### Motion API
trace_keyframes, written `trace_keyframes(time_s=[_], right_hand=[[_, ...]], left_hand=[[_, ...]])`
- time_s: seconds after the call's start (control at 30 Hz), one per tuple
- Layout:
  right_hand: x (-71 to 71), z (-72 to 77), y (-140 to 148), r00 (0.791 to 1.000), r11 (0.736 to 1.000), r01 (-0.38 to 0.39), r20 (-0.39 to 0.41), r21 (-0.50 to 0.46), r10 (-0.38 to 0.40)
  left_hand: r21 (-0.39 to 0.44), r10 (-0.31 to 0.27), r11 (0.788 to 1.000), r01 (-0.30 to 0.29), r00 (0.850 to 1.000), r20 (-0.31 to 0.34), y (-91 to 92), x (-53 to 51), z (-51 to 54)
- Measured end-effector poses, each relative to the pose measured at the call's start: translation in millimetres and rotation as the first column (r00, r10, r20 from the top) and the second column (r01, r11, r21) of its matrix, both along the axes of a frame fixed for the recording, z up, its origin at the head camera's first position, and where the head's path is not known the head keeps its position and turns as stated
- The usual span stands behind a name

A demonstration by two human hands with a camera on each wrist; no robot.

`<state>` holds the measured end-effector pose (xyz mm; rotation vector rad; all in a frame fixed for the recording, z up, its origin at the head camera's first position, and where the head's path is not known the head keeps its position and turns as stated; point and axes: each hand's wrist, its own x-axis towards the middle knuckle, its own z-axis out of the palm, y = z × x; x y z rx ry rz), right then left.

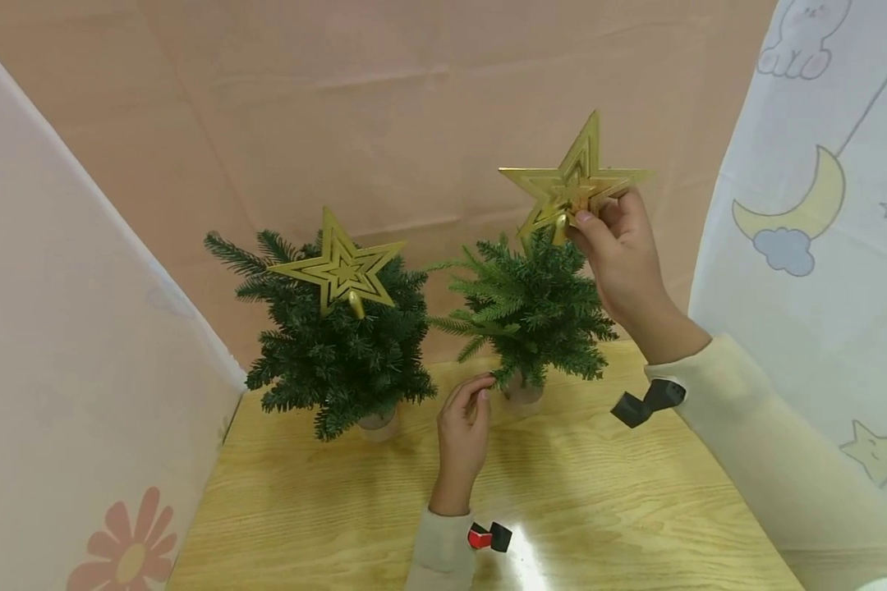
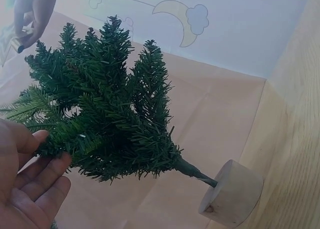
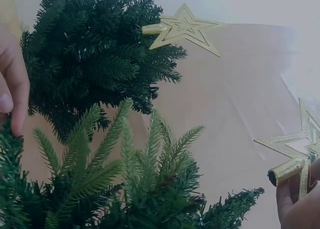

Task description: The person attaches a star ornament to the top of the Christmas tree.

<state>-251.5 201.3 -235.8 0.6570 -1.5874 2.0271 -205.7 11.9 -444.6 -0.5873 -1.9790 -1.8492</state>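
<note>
My right hand point(image 1: 624, 254) pinches a gold star tree topper point(image 1: 571, 187) by its lower right part, just above the top of the right small artificial Christmas tree point(image 1: 543, 308). In the right wrist view the star's hollow socket point(image 3: 287, 172) sits apart from the branches. With thumb and fingers my left hand point(image 1: 462, 431) pinches a low front branch tip of that same tree; the left wrist view shows the other fingers point(image 2: 52, 189) half curled below it. A second gold star topper point(image 1: 346, 272) stands tilted on the fuller left tree point(image 1: 340, 361).
Both trees stand on round wooden bases point(image 2: 232, 194) on a wood-grain table point(image 1: 599, 492). A plain peach cloth point(image 1: 384, 123) hangs behind them. Printed white cloths rise at the left point(image 1: 81, 328) and right point(image 1: 776, 246) sides.
</note>
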Motion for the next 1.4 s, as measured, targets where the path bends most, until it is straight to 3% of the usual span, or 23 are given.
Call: trace_keyframes(time_s=[0.7,1.4], right_hand=[[-17.0,4.7,-3,0.997,0.997,0.066,0.034,-0.034,-0.065],[-19.2,-12.0,-4,0.995,0.991,0.094,0.020,0.096,-0.096]], left_hand=[[0.005,-0.008,1.000,0.008,1.000,-0.007,0.2,-1.0,-1.0],[-0.004,0.002,1.000,-0.002,1.000,-0.017,-0.6,0.1,0.1]])
